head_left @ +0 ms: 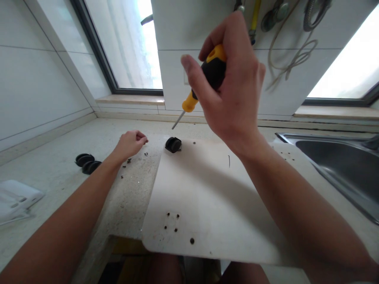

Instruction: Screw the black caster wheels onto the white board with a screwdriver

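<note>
My right hand (233,83) is wrapped round the black and yellow handle of a screwdriver (213,71), raised above the white board (189,189). Its metal shaft slants down to the left, with the tip in the air above a black caster wheel (173,144) at the board's far left corner. Left of that caster, my left hand (132,144) is low over the counter with its fingertips pinched together; whatever they hold is too small to make out. Small dark screws (128,161) lie scattered near that wrist. More black casters (84,159) rest on the counter beyond my left forearm.
Four-sided clusters of small holes (172,221) mark the board's near left corner. A steel sink (340,157) is at the right. A white plastic object (19,199) lies at the far left. Behind the counter (127,205) are a tiled wall, windows, and a hanging cable (296,59).
</note>
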Tool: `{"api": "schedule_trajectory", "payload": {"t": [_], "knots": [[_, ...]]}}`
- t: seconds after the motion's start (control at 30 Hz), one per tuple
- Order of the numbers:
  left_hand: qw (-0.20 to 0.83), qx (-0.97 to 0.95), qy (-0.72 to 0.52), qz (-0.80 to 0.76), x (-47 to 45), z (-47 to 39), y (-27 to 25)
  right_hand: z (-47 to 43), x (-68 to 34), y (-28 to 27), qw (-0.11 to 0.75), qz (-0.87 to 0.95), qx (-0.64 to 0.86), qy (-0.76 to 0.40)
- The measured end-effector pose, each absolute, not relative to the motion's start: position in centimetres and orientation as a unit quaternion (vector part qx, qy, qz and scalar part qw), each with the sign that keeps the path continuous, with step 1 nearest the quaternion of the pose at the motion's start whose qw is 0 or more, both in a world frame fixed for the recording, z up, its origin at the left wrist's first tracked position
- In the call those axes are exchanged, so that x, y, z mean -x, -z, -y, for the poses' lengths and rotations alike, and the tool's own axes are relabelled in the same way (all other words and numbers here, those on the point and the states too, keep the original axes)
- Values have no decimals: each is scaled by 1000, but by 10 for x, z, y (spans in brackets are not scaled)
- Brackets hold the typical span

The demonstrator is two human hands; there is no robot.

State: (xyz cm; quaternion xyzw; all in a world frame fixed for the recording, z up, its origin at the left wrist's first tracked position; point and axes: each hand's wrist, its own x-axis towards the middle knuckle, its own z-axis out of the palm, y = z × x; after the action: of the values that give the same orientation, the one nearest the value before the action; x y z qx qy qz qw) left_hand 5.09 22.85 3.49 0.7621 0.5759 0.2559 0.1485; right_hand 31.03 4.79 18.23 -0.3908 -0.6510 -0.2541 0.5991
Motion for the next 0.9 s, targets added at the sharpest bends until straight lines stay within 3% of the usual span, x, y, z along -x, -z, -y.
{"api": "schedule_trajectory", "payload": {"t": [0.13, 0.2, 0.43, 0.9], "knots": [[429, -670, -455, -399, -68, -210, -62, -54, -312, -187, 677, 628, 308, 231], [501, -629, -490, -336, -74, -199, -73, -54, -310, -188, 689, 621, 313, 204], [580, -587, -485, -290, -82, -180, -90, -53, -306, -182, 689, 612, 357, 156], [628, -552, -483, -261, -84, -175, -94, -54, -304, -178, 689, 628, 337, 132]]}}
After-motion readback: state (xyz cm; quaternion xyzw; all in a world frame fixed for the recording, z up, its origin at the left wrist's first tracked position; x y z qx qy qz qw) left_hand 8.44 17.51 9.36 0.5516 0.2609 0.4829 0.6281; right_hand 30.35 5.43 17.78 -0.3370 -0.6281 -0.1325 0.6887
